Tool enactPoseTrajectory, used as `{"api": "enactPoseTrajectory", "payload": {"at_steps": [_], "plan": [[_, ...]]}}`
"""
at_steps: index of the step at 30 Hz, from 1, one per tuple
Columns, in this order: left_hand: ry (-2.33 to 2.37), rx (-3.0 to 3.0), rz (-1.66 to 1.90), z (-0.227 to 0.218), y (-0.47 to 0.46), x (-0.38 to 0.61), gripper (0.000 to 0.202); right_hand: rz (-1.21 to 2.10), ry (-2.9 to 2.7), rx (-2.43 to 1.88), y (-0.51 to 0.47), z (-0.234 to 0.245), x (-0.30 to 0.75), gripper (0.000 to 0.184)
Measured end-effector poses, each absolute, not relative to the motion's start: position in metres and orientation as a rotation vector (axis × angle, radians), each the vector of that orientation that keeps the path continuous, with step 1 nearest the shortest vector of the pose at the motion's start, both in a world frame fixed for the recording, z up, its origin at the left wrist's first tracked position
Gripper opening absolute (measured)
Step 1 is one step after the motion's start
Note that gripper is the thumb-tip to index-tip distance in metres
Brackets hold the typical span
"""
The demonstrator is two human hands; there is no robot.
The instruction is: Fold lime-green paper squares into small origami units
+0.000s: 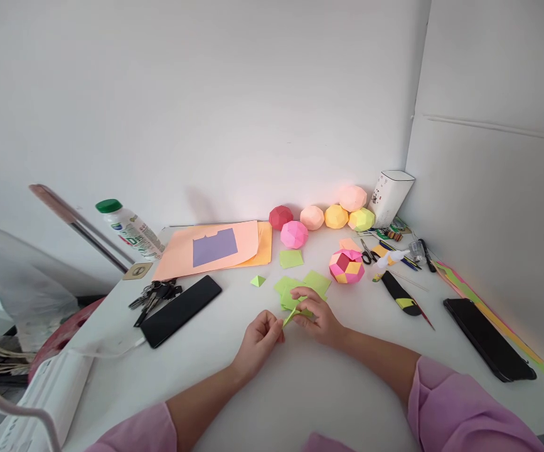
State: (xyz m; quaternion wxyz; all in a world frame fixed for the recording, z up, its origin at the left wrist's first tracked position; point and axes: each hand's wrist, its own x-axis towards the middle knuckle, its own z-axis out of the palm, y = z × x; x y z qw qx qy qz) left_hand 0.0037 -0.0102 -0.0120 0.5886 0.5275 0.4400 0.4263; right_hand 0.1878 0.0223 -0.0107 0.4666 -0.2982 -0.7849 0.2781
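Left hand (261, 336) and right hand (319, 319) pinch folded green paper (289, 317); green-capped bottle (133, 231), contents hidden, near table (272, 402)'s back-left corner.

Holds the left hand (260, 337) and right hand (319, 320) close together just below the frame's centre, with the right slightly higher. Pinches with the left thumb (272, 334) against curled fingers (265, 319); arches the right fingers (307, 293) over the right thumb (303, 322). Extends the left forearm (206, 398) from lower left, the right forearm (382, 360) from lower right.
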Motion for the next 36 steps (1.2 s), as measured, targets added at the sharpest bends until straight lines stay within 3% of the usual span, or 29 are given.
{"api": "enactPoseTrajectory", "payload": {"at_steps": [4, 13, 19, 36], "plan": [[1.039, 1.216, 1.030, -0.009, -0.009, 0.004, 0.024, 0.816, -1.937, -0.767, 0.021, -0.007, 0.186, 0.022], [0.883, 1.141, 0.936, -0.011, -0.008, 0.002, 0.034, 1.113, -1.916, -0.933, 0.022, -0.011, 0.187, 0.032], [0.881, 1.204, 1.044, -0.019, -0.010, 0.002, 0.021, 1.339, -1.844, -0.953, 0.024, -0.012, 0.190, 0.034], [0.806, 1.690, 1.044, -0.013, -0.010, -0.002, 0.033, 1.450, -1.789, -0.914, 0.026, -0.011, 0.193, 0.035]]}}
